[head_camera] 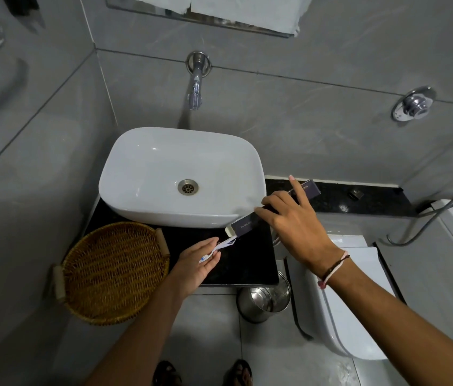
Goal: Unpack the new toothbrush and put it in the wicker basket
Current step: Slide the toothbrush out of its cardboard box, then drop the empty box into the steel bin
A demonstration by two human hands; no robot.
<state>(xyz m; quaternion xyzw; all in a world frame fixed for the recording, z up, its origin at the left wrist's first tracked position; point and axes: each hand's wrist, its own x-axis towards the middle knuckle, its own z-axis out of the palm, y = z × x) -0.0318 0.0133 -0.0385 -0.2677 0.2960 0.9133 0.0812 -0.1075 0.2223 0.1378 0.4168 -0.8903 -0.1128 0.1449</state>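
My right hand (293,227) grips a long dark purple toothbrush box (246,224), tilted with its open white flap end pointing down-left over the black counter. A white and blue toothbrush (221,246) sticks partly out of that open end. My left hand (196,264) pinches the toothbrush near its head, just below the box. The round wicker basket (114,271) with two handles stands at the counter's left front corner, to the left of my left hand, with nothing visible inside.
A white basin (147,162) sits on the black counter (247,263) under a wall tap (196,87). A steel bin (264,299) stands on the floor below the counter's edge. A white toilet (350,302) is at the right.
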